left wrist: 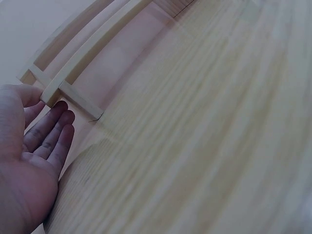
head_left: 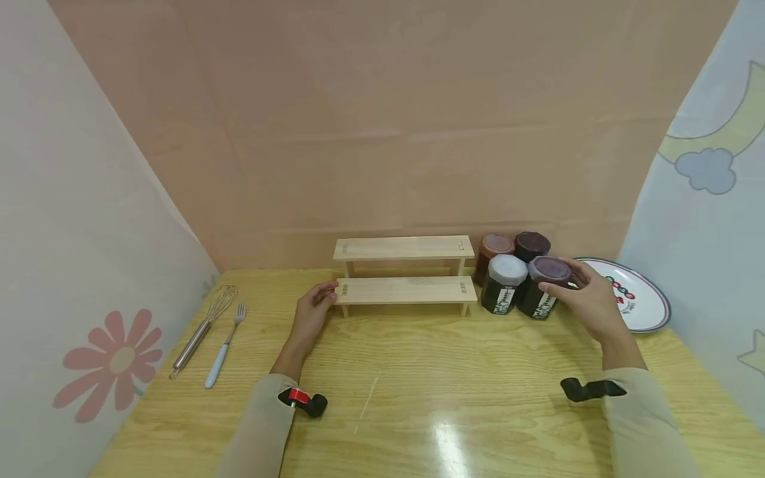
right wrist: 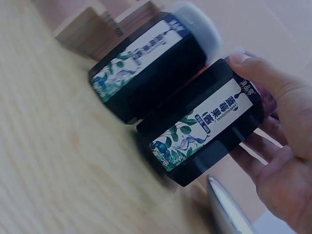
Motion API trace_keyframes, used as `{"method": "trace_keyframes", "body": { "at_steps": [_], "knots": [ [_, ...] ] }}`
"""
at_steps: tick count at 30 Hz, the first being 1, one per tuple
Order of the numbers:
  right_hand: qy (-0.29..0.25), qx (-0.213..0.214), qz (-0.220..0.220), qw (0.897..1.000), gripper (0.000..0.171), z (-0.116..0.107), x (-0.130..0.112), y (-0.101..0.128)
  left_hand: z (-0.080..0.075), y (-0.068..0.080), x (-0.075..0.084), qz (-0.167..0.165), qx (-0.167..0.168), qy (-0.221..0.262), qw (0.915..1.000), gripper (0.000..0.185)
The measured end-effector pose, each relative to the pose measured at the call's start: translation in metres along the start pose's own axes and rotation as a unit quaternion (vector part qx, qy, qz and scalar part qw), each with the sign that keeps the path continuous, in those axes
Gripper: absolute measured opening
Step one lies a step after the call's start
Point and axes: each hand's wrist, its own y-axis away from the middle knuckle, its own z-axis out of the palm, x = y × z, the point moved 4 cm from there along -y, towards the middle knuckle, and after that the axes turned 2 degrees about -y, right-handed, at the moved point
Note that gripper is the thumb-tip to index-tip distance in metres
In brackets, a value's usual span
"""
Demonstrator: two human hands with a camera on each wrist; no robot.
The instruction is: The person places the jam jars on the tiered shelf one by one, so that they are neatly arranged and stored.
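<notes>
Two hands: left hand [head_left: 311, 312] touches rack [head_left: 406, 290] end; right hand [head_left: 588, 299] grips purple-lidded jar [head_left: 545, 287].

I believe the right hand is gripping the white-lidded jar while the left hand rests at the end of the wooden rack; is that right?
Not quite: the right hand grips the purple-lidded jar, as the head view shows; the white-lidded jar stands untouched beside it. The left hand does rest at the wooden rack.
</notes>
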Motion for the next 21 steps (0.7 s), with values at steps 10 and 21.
{"method": "trace_keyframes", "body": {
  "at_steps": [10, 21],
  "knots": [
    [0.058, 0.026, 0.029, 0.998, 0.085, -0.013, -0.02, 0.002, -0.006, 0.002, 0.001, 0.012, 0.003, 0.002, 0.9999, 0.035],
    [0.011, 0.091, 0.012, 0.996, 0.073, -0.023, -0.076, 0.016, 0.0, 0.001, -0.001, 0.02, -0.004, 0.001, 0.9998, 0.034]
  ]
}}
